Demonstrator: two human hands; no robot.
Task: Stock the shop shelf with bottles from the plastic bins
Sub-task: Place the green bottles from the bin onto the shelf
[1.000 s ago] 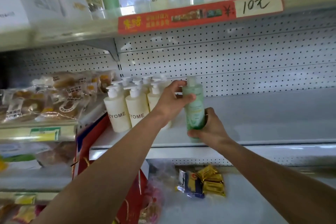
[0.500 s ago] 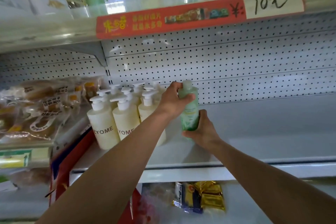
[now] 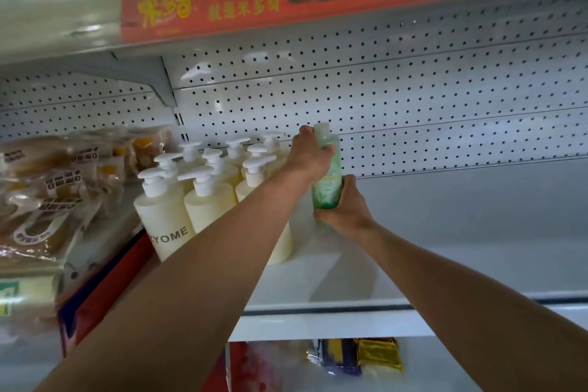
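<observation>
A green bottle (image 3: 327,183) with a pale cap stands upright over the white shelf (image 3: 461,232), just right of several cream pump bottles (image 3: 165,213) marked "YOME". My left hand (image 3: 310,156) grips the green bottle's upper part below the cap. My right hand (image 3: 345,210) holds its lower end from the right and beneath. Whether the bottle's base touches the shelf is hidden by my right hand.
A perforated white back panel (image 3: 413,99) rises behind the shelf. Bagged bread (image 3: 54,188) fills the shelf section to the left. A red price strip (image 3: 286,0) fronts the shelf above. Yellow and blue snack packs (image 3: 362,356) lie on the shelf below.
Both hands have carried the green bottle deeper into the shelf, toward the back panel beside the pump bottles. The camera has moved closer and tilted up.
</observation>
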